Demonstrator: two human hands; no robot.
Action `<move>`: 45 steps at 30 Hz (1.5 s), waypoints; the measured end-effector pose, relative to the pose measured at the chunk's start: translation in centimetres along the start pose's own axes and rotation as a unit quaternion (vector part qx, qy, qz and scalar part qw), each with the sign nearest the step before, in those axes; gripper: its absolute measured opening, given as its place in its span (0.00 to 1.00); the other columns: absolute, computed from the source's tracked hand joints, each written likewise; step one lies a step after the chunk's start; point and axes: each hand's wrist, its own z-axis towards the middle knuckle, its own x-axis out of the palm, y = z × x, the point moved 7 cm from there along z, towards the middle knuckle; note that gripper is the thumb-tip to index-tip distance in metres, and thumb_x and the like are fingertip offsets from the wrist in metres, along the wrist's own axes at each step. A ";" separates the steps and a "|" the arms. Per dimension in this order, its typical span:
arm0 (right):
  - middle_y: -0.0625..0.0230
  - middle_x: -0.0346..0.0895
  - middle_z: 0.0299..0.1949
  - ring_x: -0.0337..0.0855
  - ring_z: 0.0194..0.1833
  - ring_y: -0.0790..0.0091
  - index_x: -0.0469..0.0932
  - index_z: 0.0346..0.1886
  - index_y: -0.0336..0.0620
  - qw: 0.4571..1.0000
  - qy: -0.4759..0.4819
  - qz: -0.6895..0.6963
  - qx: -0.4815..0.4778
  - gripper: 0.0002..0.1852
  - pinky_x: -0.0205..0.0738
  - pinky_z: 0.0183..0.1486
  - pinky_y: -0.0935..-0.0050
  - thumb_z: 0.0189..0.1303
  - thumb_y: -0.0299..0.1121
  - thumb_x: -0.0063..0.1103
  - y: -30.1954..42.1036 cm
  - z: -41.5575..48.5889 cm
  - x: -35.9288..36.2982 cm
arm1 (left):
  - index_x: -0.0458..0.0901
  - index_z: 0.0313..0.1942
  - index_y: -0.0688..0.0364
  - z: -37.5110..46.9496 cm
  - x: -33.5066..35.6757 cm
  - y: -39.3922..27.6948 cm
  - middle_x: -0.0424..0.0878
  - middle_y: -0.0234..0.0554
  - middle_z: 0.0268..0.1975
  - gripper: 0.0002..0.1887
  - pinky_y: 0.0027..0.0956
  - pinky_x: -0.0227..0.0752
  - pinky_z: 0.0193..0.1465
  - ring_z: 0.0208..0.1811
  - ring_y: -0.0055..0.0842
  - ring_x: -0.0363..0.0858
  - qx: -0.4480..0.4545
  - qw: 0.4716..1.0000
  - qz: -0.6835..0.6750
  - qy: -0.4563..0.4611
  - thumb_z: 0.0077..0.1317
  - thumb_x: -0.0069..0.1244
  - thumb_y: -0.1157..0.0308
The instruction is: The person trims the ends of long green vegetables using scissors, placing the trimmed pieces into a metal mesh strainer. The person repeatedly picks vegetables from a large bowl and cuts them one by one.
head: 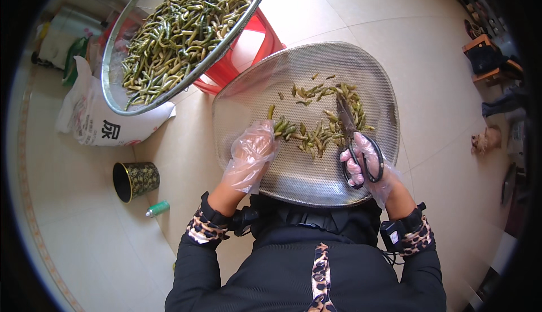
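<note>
A shallow perforated metal basket (pixel 305 180) rests on my lap. Over its left side, my left hand (pixel 253 147), in a clear plastic glove, grips a small bunch of green chili peppers (pixel 284 128). The fingers are partly hidden under the glove and the back of the hand. My right hand (pixel 365 159), gloved likewise, has its fingers through the black handles of a pair of scissors (pixel 347 116). The dark blades point away from me, over the pepper pieces. Cut green pepper pieces (pixel 318 139) lie scattered across the middle and right of the basket.
A large round mesh sieve (pixel 111 94) heaped with whole green peppers (pixel 186 36) sits above a red plastic stool (pixel 264 36). Leftward are a white sack (pixel 114 125), a patterned bin (pixel 142 179) and a green can (pixel 158 208). A small brown dog (pixel 487 139) is at right.
</note>
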 end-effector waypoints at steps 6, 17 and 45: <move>0.75 0.61 0.12 0.61 0.09 0.77 0.72 0.33 0.40 1.000 0.021 0.012 0.006 0.35 0.69 0.19 0.73 0.63 0.68 0.38 -0.6 -1.9 -0.5 | 0.76 0.48 0.62 0.4 -3.3 -3.0 0.79 0.53 0.41 0.20 0.41 0.73 0.49 0.48 0.44 0.77 -0.045 0.990 0.133 0.010 0.55 0.59 0.67; 0.74 0.64 0.15 0.61 0.12 0.80 0.72 0.37 0.36 0.995 0.055 0.009 -0.084 0.28 0.69 0.22 0.77 0.71 0.56 0.37 -1.0 -4.4 0.9 | 0.78 0.28 0.57 3.7 5.0 -6.1 0.75 0.41 0.35 0.05 0.38 0.64 0.45 0.42 0.35 0.74 0.088 0.988 0.094 0.085 0.49 0.52 0.71; 0.50 0.76 0.29 0.78 0.32 0.48 0.73 0.40 0.37 0.853 -0.059 -0.447 -0.264 0.14 0.69 0.35 0.57 0.67 0.41 0.49 1.2 -5.6 2.9 | 0.81 0.39 0.69 1.0 3.5 -5.7 0.82 0.31 0.29 0.08 0.19 0.70 0.34 0.30 0.12 0.75 -0.307 0.769 -0.561 0.018 0.64 0.55 0.73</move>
